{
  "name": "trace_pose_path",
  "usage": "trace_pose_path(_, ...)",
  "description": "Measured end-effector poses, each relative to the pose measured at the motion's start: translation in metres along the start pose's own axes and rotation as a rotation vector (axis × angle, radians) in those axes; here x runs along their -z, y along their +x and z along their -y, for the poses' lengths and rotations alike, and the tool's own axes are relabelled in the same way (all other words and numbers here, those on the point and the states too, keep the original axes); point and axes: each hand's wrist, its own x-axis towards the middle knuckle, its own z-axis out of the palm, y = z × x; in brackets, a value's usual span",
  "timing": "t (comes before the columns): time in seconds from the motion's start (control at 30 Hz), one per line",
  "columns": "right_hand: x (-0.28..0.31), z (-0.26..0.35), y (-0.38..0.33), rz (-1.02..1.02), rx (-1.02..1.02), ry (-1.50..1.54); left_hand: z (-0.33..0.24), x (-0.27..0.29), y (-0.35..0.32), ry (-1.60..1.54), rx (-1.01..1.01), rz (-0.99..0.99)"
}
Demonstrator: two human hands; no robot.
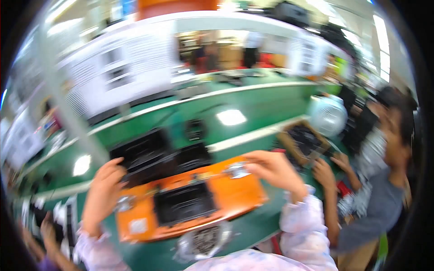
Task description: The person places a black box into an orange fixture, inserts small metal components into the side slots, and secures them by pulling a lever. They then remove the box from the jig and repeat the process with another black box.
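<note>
Both hands (103, 192) (275, 170) gripping orange tray (235, 192) ends

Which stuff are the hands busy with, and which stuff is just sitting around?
In use:
left hand
right hand
orange frame
shiny tab

Lying about:
white fan
black trays
wooden-framed tray
round metal part

light: bright, overhead strips at 12 and 2 o'clock | glare: white patches on the glossy green work table (253, 106) | blur: heavy motion smear throughout, nothing sharp | edges: fisheye bending, black vignette around rim
</note>
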Motion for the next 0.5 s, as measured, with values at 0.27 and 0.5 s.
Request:
trace_pose_path(0.27, 0.012, -0.002, -0.084, -0.168, -0.209, 0.23, 0.123, -0.035, -0.024, -0.075, -0.115, 0.181)
trace_pose_path(0.5, -0.002, -0.031, -0.143, -0.48, -0.428, 0.345, 0.133, -0.022, -0.034, -0.037, 0.099, 0.259)
